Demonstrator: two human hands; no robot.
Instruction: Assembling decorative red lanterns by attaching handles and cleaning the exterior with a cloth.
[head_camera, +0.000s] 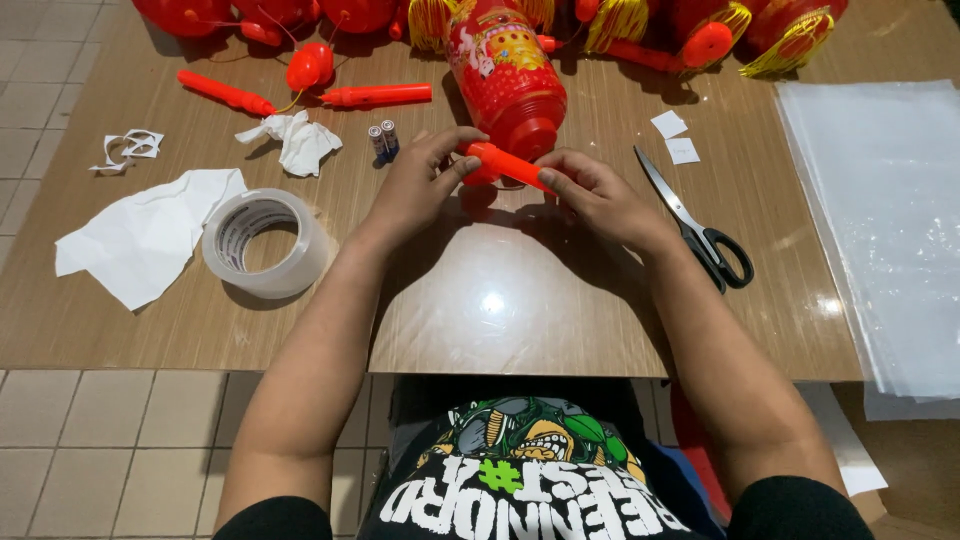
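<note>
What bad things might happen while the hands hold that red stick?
The two small batteries lie loose near the left hand; a nudge might roll them away. The scissors lie close by the right hand, so it might bump the blades. The red stick looks thin and might snap if bent.

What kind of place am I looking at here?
Likely a small craft or assembly table, perhaps at home: red lanterns lined along a wooden table, with a tape roll, scissors and batteries.
</note>
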